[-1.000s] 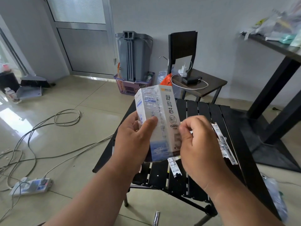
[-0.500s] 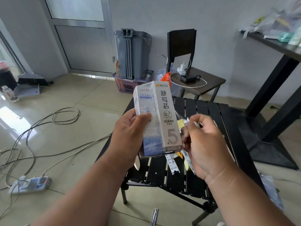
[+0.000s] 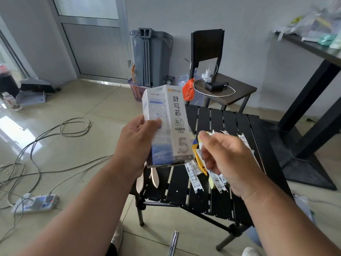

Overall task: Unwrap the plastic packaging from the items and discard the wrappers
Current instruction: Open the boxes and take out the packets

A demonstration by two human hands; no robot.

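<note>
- Holding the box point(image 3: 166, 124) upright above the black counter point(image 3: 230, 122): left hand point(image 3: 136, 143) grips it, thumb across the front.
- Right hand point(image 3: 227, 156) sits just beside the box, fingers curled; whether it pinches clear film, cannot tell.
- Risk: film is slick, so the pinch may slip or tear off short, leaving wrap on.
- Risk: hard tug could twist the box loose onto the wrappers point(image 3: 195, 174) below.

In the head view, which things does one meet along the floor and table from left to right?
Water bottle → dustpan → power strip → left hand → white box → right hand → black table leg.
</note>
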